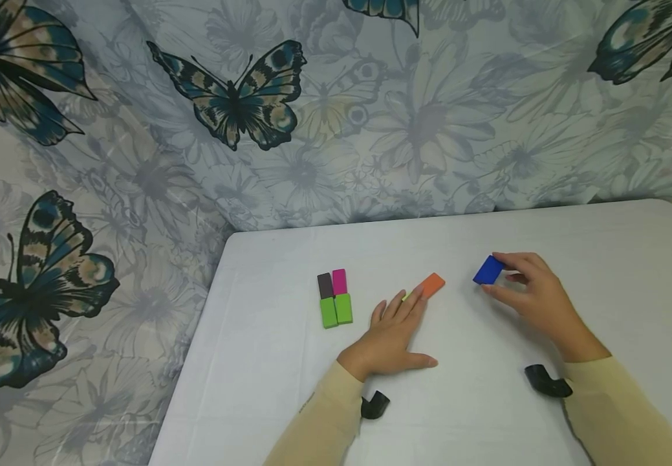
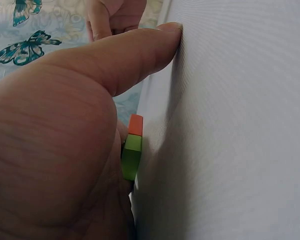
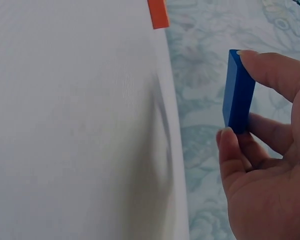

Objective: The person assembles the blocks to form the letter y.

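Note:
My right hand (image 1: 545, 304) pinches a blue rectangular block (image 1: 488, 270) between thumb and fingertips, held above the table. In the right wrist view the blue block (image 3: 237, 95) stands on edge between the fingers. My left hand (image 1: 387, 342) lies palm down with its fingers extended. Its fingers partly cover an orange block (image 1: 434, 283) and a green block (image 2: 132, 157), which appear end to end in the left wrist view. How firmly the fingers touch them is hidden.
Left of the left hand, a dark grey block (image 1: 325, 285), a magenta block (image 1: 339, 282) and two green blocks (image 1: 336, 310) lie grouped on the white table (image 1: 266, 362). A butterfly-patterned cloth (image 1: 365, 129) hangs behind. Black wrist pieces (image 1: 547, 382) stick out by the sleeves.

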Tool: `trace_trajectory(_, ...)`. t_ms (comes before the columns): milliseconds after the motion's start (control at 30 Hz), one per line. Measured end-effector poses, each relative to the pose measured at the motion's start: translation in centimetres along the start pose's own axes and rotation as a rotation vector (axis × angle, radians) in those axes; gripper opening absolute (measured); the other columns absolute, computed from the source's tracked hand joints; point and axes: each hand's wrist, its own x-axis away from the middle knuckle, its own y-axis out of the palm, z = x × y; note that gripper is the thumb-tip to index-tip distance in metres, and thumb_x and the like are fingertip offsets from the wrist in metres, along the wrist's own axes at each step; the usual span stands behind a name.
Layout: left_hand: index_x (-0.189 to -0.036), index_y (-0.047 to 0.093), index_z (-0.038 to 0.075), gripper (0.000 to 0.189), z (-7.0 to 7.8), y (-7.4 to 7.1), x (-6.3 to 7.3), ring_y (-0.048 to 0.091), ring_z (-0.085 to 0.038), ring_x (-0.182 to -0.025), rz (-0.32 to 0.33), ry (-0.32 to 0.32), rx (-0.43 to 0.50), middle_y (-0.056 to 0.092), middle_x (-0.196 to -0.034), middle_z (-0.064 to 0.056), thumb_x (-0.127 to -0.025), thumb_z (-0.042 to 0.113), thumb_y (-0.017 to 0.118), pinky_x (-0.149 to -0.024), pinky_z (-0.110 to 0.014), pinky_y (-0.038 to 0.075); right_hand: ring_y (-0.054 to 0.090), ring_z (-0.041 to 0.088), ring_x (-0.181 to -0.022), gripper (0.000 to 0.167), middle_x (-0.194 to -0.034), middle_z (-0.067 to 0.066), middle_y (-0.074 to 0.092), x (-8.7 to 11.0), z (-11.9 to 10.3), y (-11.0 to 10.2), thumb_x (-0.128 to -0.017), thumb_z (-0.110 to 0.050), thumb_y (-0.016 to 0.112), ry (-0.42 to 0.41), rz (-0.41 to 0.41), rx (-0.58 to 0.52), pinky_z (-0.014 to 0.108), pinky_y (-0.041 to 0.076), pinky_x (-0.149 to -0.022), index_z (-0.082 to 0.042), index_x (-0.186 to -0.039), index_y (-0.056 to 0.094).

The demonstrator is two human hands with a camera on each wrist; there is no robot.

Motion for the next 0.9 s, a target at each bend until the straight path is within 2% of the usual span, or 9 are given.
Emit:
trace_trajectory(267, -0.176, 0.002, 0.019, 0.115, 0.0, 0.0, -0.1, -0.009, -0.02, -0.165, -0.001, 0.002, -0.009, -0.017, -0.18, 0.01, -0.098, 0.067, 0.071, -0.13, -0.054, 0.004, 0.058, 0.041, -0.116, 0.063, -0.131, 0.026, 0.052, -1.4, 0.1, 1.6, -0.093, -0.006, 0.088, 0.019, -0.031, -0.013, 0.001, 0.038, -0.091, 0.011, -0.147, 0.059)
trace_trajectory(500, -0.176, 0.002, 0.018, 0.116, 0.0, -0.2, 0.0, -0.008, -0.021, -0.165, -0.003, 0.001, -0.017, -0.017, -0.18, 0.01, -0.098, 0.068, 0.071, -0.129, -0.056, 0.004, 0.058, 0.046, -0.12, 0.064, -0.133, 0.027, 0.053, -2.5, 0.2, 2.9, -0.096, -0.013, 0.087, 0.056, -0.053, 0.004, 0.006, 0.041, -0.092, 0.011, -0.148, 0.059)
trace_trajectory(567, -0.176, 0.002, 0.018, 0.116, 0.0, -0.2, 0.0, -0.008, -0.021, -0.165, -0.003, 0.002, -0.016, -0.017, -0.18, 0.01, -0.098, 0.068, 0.071, -0.129, -0.057, 0.004, 0.059, 0.047, -0.119, 0.064, -0.133, 0.027, 0.053, -2.7, 0.3, 3.2, -0.097, -0.015, 0.087, 0.07, -0.063, 0.014, 0.014, 0.047, -0.095, 0.01, -0.148, 0.058)
trace_trajectory(633, -0.176, 0.003, 0.018, 0.116, 0.0, -0.2, -0.1, -0.008, -0.021, -0.165, -0.002, 0.002, -0.016, -0.017, -0.18, 0.01, -0.098, 0.068, 0.071, -0.129, -0.057, 0.004, 0.06, 0.047, -0.119, 0.065, -0.134, 0.028, 0.052, -3.0, 0.5, 3.5, -0.097, -0.016, 0.086, 0.083, -0.073, 0.02, 0.028, 0.052, -0.1, 0.01, -0.149, 0.058)
trace_trajectory(767, -0.176, 0.003, 0.018, 0.115, 0.0, -0.2, -0.1, -0.009, -0.02, -0.165, -0.005, 0.001, -0.021, -0.018, -0.18, 0.01, -0.098, 0.069, 0.07, -0.129, -0.056, 0.004, 0.06, 0.048, -0.119, 0.066, -0.135, 0.029, 0.051, -3.4, 0.9, 4.1, -0.098, -0.017, 0.085, 0.108, -0.091, 0.025, 0.055, 0.051, -0.103, 0.011, -0.15, 0.056)
trace_trajectory(833, -0.176, 0.002, 0.018, 0.115, 0.0, -0.2, -0.1, -0.009, -0.02, -0.165, -0.007, -0.001, -0.024, -0.018, -0.179, 0.01, -0.098, 0.069, 0.07, -0.129, -0.056, 0.004, 0.06, 0.048, -0.119, 0.066, -0.136, 0.031, 0.051, -3.6, 1.1, 4.3, -0.098, -0.015, 0.085, 0.112, -0.094, 0.024, 0.062, 0.05, -0.103, 0.012, -0.15, 0.055)
trace_trajectory(900, -0.176, 0.003, 0.018, 0.115, 0.0, -0.2, -0.2, -0.009, -0.02, -0.165, -0.007, -0.002, -0.025, -0.018, -0.179, 0.01, -0.098, 0.069, 0.07, -0.129, -0.056, 0.004, 0.06, 0.048, -0.117, 0.066, -0.136, 0.031, 0.051, -3.9, 1.2, 4.6, -0.097, -0.015, 0.086, 0.111, -0.094, 0.036, 0.062, 0.05, -0.102, 0.013, -0.149, 0.055)
